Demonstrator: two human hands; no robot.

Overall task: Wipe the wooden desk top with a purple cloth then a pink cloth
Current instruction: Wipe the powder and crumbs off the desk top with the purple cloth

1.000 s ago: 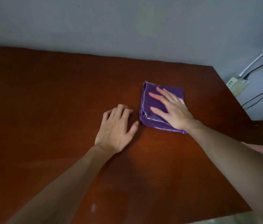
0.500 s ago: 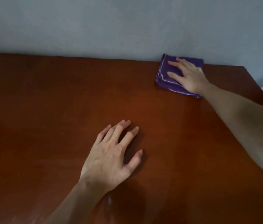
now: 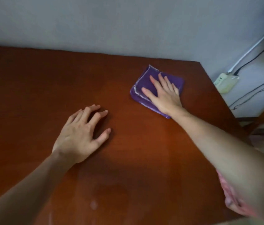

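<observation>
So the folded purple cloth with pale stitched edges [image 3: 145, 82] sits near the reddish-brown wooden desk top's [image 3: 30, 95] far right corner, right hand [image 3: 163, 93] pressing it flat-fingered; left hand [image 3: 81, 135] rests beside, loosely spread, holding nothing.

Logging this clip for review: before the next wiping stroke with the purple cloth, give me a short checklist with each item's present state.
1. Right hand flat on the purple cloth, fingers straight: ok.
2. Cloth folded and lying flat on the desk top: ok.
3. Left hand off the cloth, resting on the wood, clear of a stroke near the right side: ok.
4. Room behind the cloth before the wall: ok, a strip of wood shows.
5. Pink cloth at hand for the second pass: ok, it shows at the near right edge, partly hidden by the forearm.
6. Desk already clean under the cloth: cannot tell.
</observation>
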